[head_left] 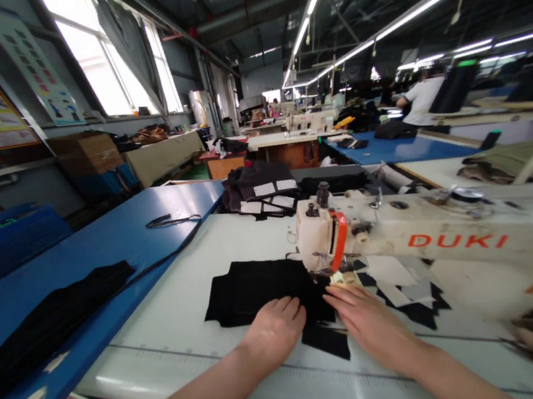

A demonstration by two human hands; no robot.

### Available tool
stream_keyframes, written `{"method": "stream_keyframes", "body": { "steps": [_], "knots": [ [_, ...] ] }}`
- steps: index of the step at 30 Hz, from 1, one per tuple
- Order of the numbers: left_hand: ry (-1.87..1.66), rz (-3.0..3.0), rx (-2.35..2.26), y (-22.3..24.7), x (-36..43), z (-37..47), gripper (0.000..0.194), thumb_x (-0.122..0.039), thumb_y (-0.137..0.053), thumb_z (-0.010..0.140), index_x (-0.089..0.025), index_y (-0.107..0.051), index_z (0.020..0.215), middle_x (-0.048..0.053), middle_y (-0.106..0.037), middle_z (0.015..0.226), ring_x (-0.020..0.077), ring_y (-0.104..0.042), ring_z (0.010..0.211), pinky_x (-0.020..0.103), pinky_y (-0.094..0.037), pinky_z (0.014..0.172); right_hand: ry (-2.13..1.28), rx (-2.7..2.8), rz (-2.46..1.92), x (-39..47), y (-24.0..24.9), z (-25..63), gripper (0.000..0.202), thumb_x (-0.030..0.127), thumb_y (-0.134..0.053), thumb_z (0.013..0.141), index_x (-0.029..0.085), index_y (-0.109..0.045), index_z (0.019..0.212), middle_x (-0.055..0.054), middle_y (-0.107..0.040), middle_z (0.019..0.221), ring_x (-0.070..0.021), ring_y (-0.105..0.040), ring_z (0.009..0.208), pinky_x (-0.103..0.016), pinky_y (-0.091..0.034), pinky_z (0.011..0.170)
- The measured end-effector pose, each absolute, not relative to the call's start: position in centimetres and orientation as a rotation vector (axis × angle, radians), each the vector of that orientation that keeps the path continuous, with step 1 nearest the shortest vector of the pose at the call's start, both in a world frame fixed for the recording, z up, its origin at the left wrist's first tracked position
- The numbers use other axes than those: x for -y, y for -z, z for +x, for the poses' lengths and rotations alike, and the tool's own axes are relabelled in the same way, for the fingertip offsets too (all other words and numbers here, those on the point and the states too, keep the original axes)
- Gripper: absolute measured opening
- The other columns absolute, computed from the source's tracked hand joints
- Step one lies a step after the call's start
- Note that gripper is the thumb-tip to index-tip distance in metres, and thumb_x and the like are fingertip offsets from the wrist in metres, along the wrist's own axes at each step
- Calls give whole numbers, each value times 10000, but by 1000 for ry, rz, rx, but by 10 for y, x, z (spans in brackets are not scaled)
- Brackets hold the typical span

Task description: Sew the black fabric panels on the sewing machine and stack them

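Note:
A black fabric piece (255,289) lies flat on the pale sewing table, its right part under the needle area of a sewing machine (320,238) marked DUKI. My left hand (279,329) is on the fabric's near edge, fingers bent and pressed together; its thumb is hidden. To the right of the needle, my right hand (366,318) lies with its fingers stretched out, fingertips touching the fabric's right edge beside the presser foot. A smaller black scrap (327,341) sits between the hands, close to the table's ruler marking. The needle tip is too small to make out.
Black and white cut pieces (406,285) lie under the machine arm. Behind the machine head is a pile of dark fabric (259,184) with white labels. On the blue table (185,199) at left rest a black garment piece (58,320) and a strap. A person (423,100) works farther back.

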State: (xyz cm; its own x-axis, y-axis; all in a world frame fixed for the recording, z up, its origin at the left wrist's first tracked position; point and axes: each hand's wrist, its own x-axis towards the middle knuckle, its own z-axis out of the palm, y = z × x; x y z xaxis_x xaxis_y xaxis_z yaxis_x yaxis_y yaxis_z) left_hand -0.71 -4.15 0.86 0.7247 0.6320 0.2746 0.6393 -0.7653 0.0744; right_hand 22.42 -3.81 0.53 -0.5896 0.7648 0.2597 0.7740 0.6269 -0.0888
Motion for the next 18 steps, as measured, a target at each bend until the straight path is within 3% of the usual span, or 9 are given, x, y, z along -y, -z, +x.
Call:
{"method": "stream_keyframes", "body": {
  "steps": [7,12,15,18],
  "knots": [
    [566,-3000,1006,1,24,18,257,-104,-402,914,-111,-580,1099,145,-619,1137,256,-570,1078,406,-465,911,87,2392,-1279,42,-7,244,394,87,-365,855,160,-566,1186,-94,-580,1196,-237,-507,1112,-458,-429,971],
    [896,-3081,1352,0,22,16,261,-162,-440,900,-161,-625,1084,69,-645,1123,199,-581,1054,308,-435,947,-25,2340,-1192,79,-7,244,326,94,-371,866,171,-575,1109,-102,-601,1061,-217,-539,1012,-398,-480,880],
    [1044,-3097,1558,-5,21,15,243,-224,-454,900,-184,-657,1026,47,-677,1020,196,-611,950,284,-446,874,-118,2497,-1106,96,-9,227,329,155,-449,869,196,-546,1180,-86,-585,1141,-232,-513,1071,-402,-467,916],
    [1095,-3114,1739,-13,14,15,252,-253,-437,894,-170,-674,916,32,-676,842,178,-607,762,251,-442,694,-124,2575,-1105,95,-11,209,322,209,-525,861,187,-565,1180,-77,-588,1179,-250,-508,1086,-412,-468,927]
  ]
}}
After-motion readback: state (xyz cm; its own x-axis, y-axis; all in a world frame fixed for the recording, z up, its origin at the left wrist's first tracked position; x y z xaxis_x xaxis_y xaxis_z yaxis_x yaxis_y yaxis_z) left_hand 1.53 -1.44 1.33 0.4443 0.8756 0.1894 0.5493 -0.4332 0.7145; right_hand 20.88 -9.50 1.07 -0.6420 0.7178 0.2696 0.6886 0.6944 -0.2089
